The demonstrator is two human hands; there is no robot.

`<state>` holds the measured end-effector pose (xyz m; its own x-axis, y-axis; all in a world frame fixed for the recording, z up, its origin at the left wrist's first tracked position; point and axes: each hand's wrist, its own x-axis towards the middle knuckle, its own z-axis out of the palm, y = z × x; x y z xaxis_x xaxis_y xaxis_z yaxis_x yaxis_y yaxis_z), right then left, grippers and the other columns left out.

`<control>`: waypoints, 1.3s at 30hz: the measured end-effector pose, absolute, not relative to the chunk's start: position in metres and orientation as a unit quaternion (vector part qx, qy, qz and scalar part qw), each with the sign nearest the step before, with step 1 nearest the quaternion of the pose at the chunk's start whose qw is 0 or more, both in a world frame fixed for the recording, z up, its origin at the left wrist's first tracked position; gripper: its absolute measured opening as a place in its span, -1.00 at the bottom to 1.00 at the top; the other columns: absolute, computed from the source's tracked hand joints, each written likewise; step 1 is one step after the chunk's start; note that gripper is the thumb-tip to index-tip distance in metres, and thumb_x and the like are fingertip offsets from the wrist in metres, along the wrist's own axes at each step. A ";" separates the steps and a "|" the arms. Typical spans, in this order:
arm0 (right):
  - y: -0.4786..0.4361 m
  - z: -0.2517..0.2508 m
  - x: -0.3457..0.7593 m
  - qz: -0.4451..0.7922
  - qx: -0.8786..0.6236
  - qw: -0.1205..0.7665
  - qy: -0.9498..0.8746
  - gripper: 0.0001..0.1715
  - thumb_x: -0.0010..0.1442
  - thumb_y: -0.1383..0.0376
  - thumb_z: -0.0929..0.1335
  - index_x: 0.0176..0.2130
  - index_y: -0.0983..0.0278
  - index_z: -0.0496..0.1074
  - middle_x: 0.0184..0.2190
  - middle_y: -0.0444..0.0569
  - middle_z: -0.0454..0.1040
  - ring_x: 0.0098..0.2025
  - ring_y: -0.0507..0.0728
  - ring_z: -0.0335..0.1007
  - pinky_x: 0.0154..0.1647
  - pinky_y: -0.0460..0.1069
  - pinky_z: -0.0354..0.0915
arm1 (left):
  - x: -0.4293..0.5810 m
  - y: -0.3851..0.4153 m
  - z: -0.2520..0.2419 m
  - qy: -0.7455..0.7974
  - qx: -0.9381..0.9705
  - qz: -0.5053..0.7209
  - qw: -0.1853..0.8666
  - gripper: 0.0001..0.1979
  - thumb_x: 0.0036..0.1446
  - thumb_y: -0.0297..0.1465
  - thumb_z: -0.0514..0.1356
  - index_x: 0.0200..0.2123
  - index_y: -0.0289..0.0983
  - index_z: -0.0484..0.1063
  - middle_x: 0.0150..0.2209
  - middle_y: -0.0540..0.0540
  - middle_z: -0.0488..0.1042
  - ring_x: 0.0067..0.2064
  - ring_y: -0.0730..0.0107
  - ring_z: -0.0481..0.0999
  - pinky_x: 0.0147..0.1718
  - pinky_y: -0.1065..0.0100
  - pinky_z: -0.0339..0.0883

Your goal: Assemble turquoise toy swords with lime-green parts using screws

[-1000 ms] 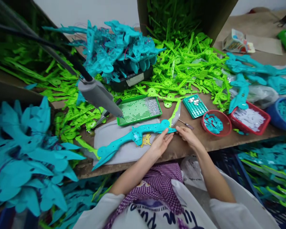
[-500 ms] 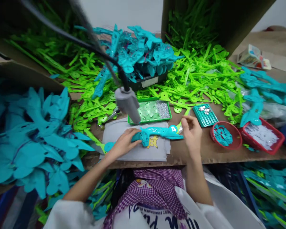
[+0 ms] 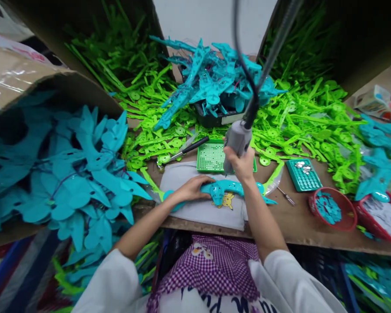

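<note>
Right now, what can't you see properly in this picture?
Head view:
- Grey tool: its tip is too small to make out beside the right hand gripping it.
- Green tray: right part covered by that hand and tool.
- Teal toy piece: middle hidden under the left hand.
- Red tray: cut off by the right edge.
- Cables above: blurred.

Teal toy piece lies flat; grey driver upright over it.

A: Light is bright, even, from overhead. Colours are saturated. Glare on the taped carton, left.
B: Deep shadow inside the top corner boxes. Hanging cable motion-smeared, grey tool slightly soft. Edges bend, wide-angle; the middle is sharp.
</note>
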<state>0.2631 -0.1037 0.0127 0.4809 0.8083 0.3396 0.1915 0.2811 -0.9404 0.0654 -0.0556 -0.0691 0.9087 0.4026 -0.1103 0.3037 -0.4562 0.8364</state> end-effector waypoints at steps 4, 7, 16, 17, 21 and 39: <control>-0.093 0.004 0.271 0.266 -0.550 0.702 -0.366 -0.45 0.09 -0.16 0.25 -0.28 0.24 0.40 -0.58 -0.13 0.36 -0.52 0.07 0.37 -0.46 0.01 0.36 | 0.066 -0.054 -0.073 0.209 0.840 0.061 0.497 -0.40 -0.09 -0.23 0.38 0.06 -0.15 0.38 -0.01 -0.16 0.46 0.00 0.13 0.42 0.01 0.16 0.23; -0.084 0.004 0.278 0.255 -0.539 0.721 -0.353 -0.39 0.08 -0.21 0.21 -0.29 0.25 0.38 -0.64 -0.17 0.30 -0.57 0.07 0.38 -0.53 -0.02 0.33 | 0.066 -0.054 -0.076 0.206 0.835 0.065 0.507 -0.40 -0.11 -0.24 0.39 0.05 -0.14 0.38 0.00 -0.16 0.46 0.01 0.13 0.42 0.02 0.16 0.24; -0.062 -0.026 0.282 0.238 -0.567 0.717 -0.328 -0.31 0.06 -0.28 0.13 -0.39 0.25 0.36 -0.69 -0.18 0.26 -0.66 0.05 0.32 -0.69 -0.06 0.18 | 0.065 -0.054 -0.075 0.207 0.825 0.078 0.521 -0.42 -0.14 -0.27 0.41 0.02 -0.12 0.41 -0.03 -0.14 0.48 -0.02 0.13 0.44 -0.02 0.18 0.25; -0.062 -0.030 0.282 0.239 -0.567 0.716 -0.329 -0.31 0.05 -0.28 0.14 -0.39 0.24 0.35 -0.69 -0.17 0.26 -0.67 0.05 0.32 -0.69 -0.05 0.18 | 0.065 -0.054 -0.074 0.208 0.826 0.073 0.519 -0.42 -0.13 -0.27 0.41 0.02 -0.13 0.41 -0.02 -0.13 0.48 -0.01 0.13 0.43 -0.01 0.18 0.24; -0.062 -0.038 0.283 0.238 -0.563 0.716 -0.338 -0.34 0.02 -0.28 0.18 -0.37 0.23 0.34 -0.68 -0.18 0.28 -0.68 0.04 0.29 -0.70 -0.05 0.17 | 0.067 -0.054 -0.071 0.210 0.825 0.066 0.521 -0.43 -0.13 -0.28 0.41 0.02 -0.13 0.41 0.00 -0.13 0.47 0.01 0.12 0.42 0.00 0.17 0.23; -0.061 -0.042 0.283 0.233 -0.507 0.750 -0.355 -0.42 0.03 -0.23 0.25 -0.38 0.22 0.34 -0.69 -0.21 0.29 -0.71 0.02 0.28 -0.73 -0.07 0.14 | 0.067 -0.052 -0.073 0.183 0.851 0.076 0.486 -0.43 -0.09 -0.27 0.38 0.03 -0.17 0.39 -0.05 -0.16 0.48 -0.06 0.14 0.46 -0.09 0.21 0.29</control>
<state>0.2832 -0.0613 -0.0425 0.6396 0.7097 0.2953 0.0094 0.3769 -0.9262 0.0672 -0.0522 -0.0733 0.9217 0.3847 -0.0491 0.2379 -0.4610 0.8549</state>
